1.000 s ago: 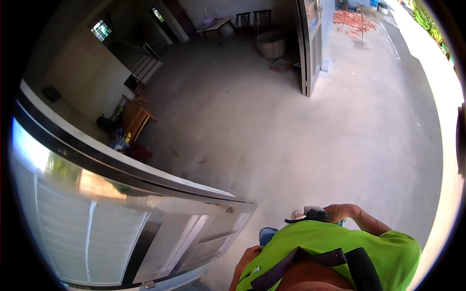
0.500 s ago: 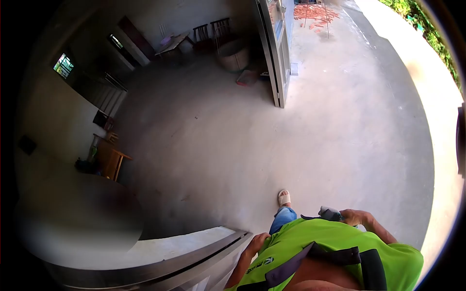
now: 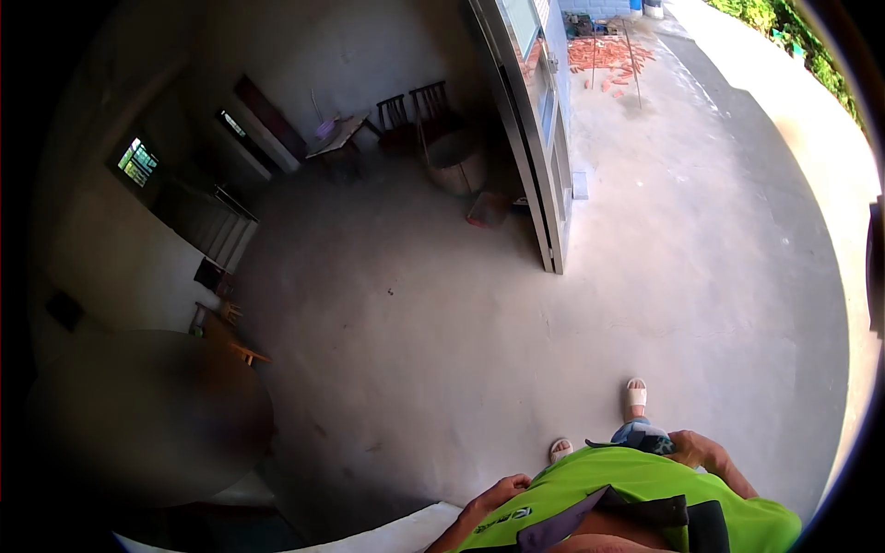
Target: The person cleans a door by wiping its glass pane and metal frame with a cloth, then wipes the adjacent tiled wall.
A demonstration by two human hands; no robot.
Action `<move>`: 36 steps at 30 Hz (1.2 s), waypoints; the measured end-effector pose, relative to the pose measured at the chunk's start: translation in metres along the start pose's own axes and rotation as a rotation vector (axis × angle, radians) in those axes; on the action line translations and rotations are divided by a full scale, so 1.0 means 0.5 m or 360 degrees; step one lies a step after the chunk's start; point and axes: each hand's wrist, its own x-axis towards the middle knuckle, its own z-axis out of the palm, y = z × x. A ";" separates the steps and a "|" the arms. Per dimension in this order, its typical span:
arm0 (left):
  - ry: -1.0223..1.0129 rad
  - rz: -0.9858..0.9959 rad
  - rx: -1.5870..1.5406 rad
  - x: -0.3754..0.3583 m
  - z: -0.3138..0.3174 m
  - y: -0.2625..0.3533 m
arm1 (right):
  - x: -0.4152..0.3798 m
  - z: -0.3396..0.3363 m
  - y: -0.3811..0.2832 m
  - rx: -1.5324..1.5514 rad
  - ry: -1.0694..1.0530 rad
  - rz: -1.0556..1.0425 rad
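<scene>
My right hand [image 3: 697, 450] is closed at the front of my waist, at the edge of the green shirt [image 3: 636, 475]. Its fingers touch a dark and grey bundle [image 3: 653, 443] that I cannot make out. Beside the other edge of the shirt is my left hand [image 3: 509, 487], low at my side, its fingertips partly hidden by the cloth. Below my body both feet show in light sandals [image 3: 636, 396], the right one in front.
A metal folding door [image 3: 544, 184] stands ahead. Reddish pieces [image 3: 608, 57] lie on the ground outside. Indoors are a large basket [image 3: 456, 166], dark chairs [image 3: 395, 115], a small table [image 3: 339, 135], stairs [image 3: 229, 241] and a wooden stool [image 3: 241, 346].
The door and room have shifted lower in view. My right foot is now in front, and a second foot shows. The door panel near my left hand has mostly left the view.
</scene>
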 end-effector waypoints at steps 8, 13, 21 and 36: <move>0.0330 -0.0010 0.0087 0.245 0.053 0.205 | 0.163 -0.305 0.090 -0.0153 0.0122 -0.0101; 0.0012 0.0001 -0.0436 0.318 0.173 0.437 | 0.231 -0.508 0.159 -0.0214 0.0046 -0.0138; -0.0089 -0.0063 -0.0171 0.434 0.187 0.787 | 0.327 -0.699 0.190 0.0099 -0.0052 0.0014; -0.0047 0.0148 0.0674 0.772 0.052 1.327 | 0.685 -1.091 0.182 0.0520 -0.0282 -0.0297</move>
